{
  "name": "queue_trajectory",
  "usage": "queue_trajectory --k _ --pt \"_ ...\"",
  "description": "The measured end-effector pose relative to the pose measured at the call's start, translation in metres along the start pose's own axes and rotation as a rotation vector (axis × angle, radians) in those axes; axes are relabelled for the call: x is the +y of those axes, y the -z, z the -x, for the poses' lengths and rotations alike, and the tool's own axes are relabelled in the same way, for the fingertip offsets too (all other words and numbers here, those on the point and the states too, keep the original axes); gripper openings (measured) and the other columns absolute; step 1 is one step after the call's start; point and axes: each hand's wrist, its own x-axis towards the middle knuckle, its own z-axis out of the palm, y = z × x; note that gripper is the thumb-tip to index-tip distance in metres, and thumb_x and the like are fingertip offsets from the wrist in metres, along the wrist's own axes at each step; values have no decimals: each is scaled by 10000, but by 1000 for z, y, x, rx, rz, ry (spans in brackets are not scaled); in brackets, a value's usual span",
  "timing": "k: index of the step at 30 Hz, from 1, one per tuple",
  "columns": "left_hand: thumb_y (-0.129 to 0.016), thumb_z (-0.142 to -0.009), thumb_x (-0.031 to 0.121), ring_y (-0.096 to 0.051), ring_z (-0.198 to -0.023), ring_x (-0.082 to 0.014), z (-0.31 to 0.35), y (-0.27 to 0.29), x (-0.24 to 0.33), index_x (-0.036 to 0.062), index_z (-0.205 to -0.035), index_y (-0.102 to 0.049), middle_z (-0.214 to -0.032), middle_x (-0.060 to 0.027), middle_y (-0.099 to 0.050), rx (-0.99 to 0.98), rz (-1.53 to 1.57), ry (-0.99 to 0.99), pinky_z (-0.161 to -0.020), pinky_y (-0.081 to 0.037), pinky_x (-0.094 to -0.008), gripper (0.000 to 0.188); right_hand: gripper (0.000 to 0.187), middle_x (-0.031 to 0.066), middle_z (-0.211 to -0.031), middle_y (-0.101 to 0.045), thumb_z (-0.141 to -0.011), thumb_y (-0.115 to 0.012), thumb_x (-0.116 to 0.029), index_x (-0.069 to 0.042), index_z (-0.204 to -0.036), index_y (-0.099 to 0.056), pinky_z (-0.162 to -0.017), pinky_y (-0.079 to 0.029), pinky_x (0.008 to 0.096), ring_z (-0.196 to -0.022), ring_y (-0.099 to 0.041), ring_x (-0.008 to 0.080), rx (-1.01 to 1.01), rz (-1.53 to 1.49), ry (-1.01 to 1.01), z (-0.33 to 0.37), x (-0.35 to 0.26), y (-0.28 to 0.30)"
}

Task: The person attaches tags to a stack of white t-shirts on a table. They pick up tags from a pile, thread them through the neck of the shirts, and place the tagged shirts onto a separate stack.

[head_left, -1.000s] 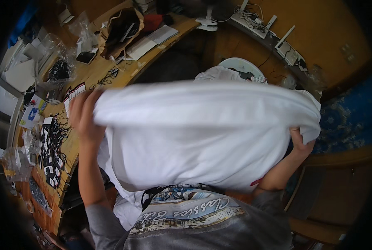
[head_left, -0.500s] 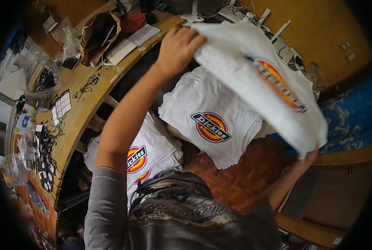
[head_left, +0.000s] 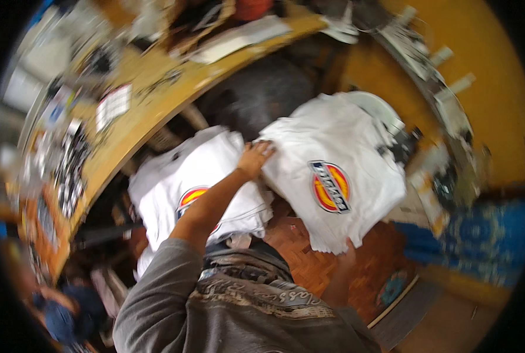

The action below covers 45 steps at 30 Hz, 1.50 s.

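A white T-shirt [head_left: 362,170] with a red, yellow and dark blue print lies spread over the right-hand pile. My left hand [head_left: 255,159] grips its left edge, fingers curled over the cloth. At the near hem, my right hand [head_left: 348,254] pinches the fabric; motion blur softens its fingers. To the left is another pile of white T-shirts [head_left: 221,159] with the same kind of print, partly covered by my left forearm. What supports the right-hand pile is mostly hidden.
A curved wooden desk [head_left: 156,112] holds cables, papers and plastic bags on the left. A white round object [head_left: 377,109] stands behind the right pile. Blue patterned cloth [head_left: 474,241] hangs at the right. Another person [head_left: 68,312] is at lower left, above parquet flooring [head_left: 298,241].
The T-shirt has come down from the air onto the right-hand pile. Both my hands have lowered with it, and the view has shifted.
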Motion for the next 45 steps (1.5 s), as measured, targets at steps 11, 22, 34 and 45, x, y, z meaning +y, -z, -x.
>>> queue_trajectory --k 11,22,34,45 --pt "-424 -715 119 -160 -1167 -180 345 -5 -63 267 -1125 -351 -1262 -9 -184 -500 39 692 -878 -178 -517 442 335 168 -938 -432 -613 -426 53 -13 -940 -457 -752 -343 352 -868 -427 301 304 1357 1610 38 42 -222" --pt "-580 -591 84 -374 -938 -277 403 63 -78 98 -1019 -414 -978 -136 -391 474 273 972 -756 -302 -376 459 104 113 -729 -528 -665 -461 8 -1 -748 -523 -626 -396 302 -696 -504 261 -1122 1315 1311 170 249 -480" --pt "-436 -603 -76 -428 -744 -267 385 227 -271 23 -715 -498 -749 -105 -465 1073 7 1041 -655 -344 -332 162 109 90 -716 -526 -633 -524 -16 -40 -724 -579 -621 -403 301 -694 -497 252 -1749 1064 1351 320 405 -650" --pt "-449 -576 -95 -438 -892 -260 426 228 -274 38 -823 -535 -903 -87 -504 814 259 836 -756 -353 -332 294 128 34 -888 -502 -622 -493 -89 -92 -720 -575 -734 -360 323 -821 -462 213 -2301 1130 1678 339 413 -603"
